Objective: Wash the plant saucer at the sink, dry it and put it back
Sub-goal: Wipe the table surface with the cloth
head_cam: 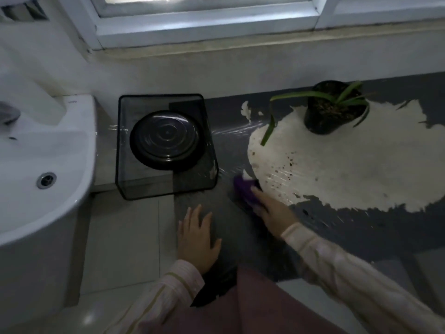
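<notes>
Dim view looking down at a grey table top (pixel 337 237) with one large, ragged white patch across its right half. One black round plant saucer (pixel 166 141) lies at the far left, within the outline of one smoky see-through box (pixel 134 184); whether it sits on the box or inside it cannot be told. The box straddles the table's left edge, partly over a paler ledge. Left of it, close beside but apart, is one white sink (pixel 60 165) with its rounded rim toward the box. One black plant pot (pixel 332 114) with long green leaves stands far right on the white patch, well apart from the saucer. The left hand (pixel 197 235) rests flat on the grey top near its near-left corner, fingers straight and spread wide, holding nothing. The right hand (pixel 269 210) reaches further in, fingers bent over one purple cloth (pixel 244 189), holding it down at the white patch's near-left border. Open grey surface lies between the two hands and the box, and to the right along the near edge. A white window frame (pixel 207 20) runs along the far wall.
</notes>
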